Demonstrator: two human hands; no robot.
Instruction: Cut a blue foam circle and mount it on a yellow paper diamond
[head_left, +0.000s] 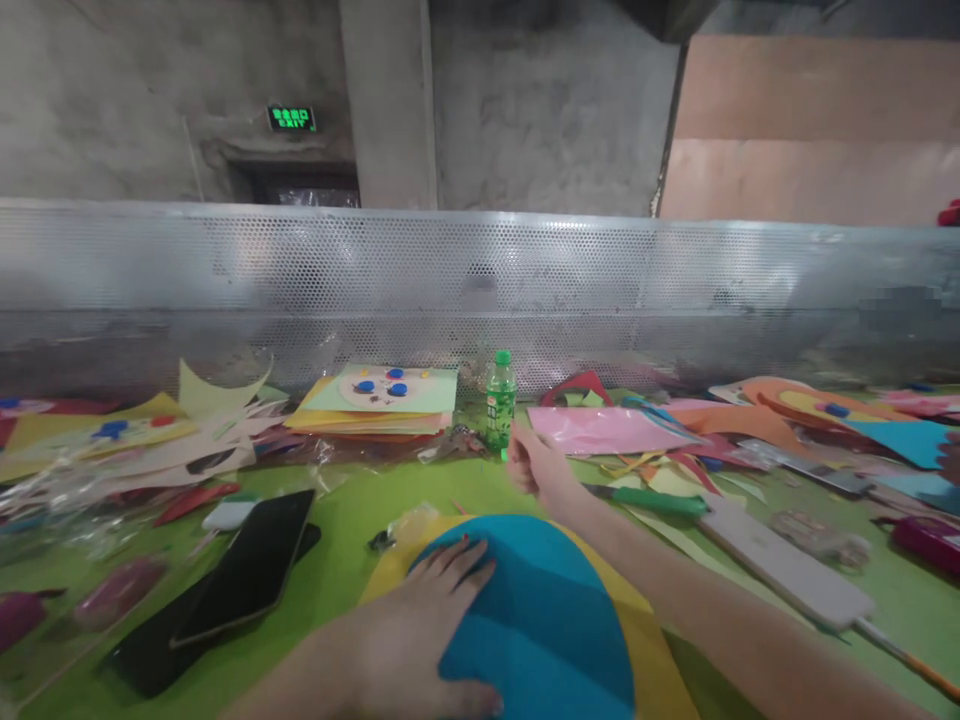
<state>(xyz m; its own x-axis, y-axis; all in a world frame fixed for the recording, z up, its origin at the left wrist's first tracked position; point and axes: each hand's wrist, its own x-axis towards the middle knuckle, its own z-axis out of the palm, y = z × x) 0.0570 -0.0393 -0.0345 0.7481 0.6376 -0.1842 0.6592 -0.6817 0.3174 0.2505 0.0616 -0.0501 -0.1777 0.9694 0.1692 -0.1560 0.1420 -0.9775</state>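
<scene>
My left hand (427, 620) lies with fingers spread on a rounded blue paper shape (555, 610), which rests on a yellow sheet (664, 650). Raised above the far edge of the paper, my right hand (538, 462) is closed, thumb and fingers pinched together. A small green bit shows just below its fingertips; whether the hand holds it is unclear. Behind that hand stands an upright green drink bottle (501, 400). A green-handled tool (660, 500), its kind unclear, lies to the right of my right wrist.
Two dark phones (247, 570) overlap at left. A stack of coloured paper (375, 395) with blue pieces on top sits at the back. Pink paper (607, 430), scraps and a white phone-like slab (787, 560) lie at right. A perforated metal barrier (465, 270) stands behind.
</scene>
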